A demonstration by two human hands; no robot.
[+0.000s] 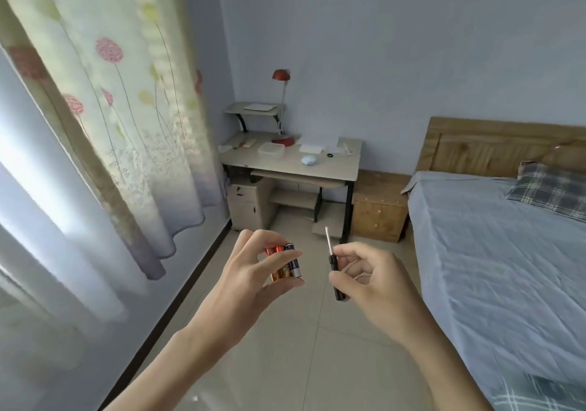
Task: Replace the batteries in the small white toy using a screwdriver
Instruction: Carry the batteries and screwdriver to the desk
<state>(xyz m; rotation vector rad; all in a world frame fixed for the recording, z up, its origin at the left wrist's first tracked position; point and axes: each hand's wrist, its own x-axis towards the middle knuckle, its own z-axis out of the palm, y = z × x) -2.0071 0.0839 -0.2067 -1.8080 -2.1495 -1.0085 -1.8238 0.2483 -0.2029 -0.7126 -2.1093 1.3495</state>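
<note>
Batteries [283, 264], three by the look, are pinched between thumb and fingers of the left hand [253, 271]. The screwdriver [333, 264] is pinched in the right hand [371, 274], shaft uppermost. The toy [308, 160], judged to be the small rounded white item, lies on the desk [345, 157], well apart from both hands. The supplies are in hand and no screw is yet undone, so the desk must be approached next. The bed [475, 252] borders the tiled floor [285, 363] on the right, and a wooden cabinet [379, 211] stands beside the desk.

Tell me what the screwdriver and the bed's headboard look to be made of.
Screwdriver: the shaft looks like bare metal, pale and shiny; the handle is glossy black, probably plastic. Headboard: wood or a wood-look board, judging by the brown grain pattern; the finish looks matt.
</note>
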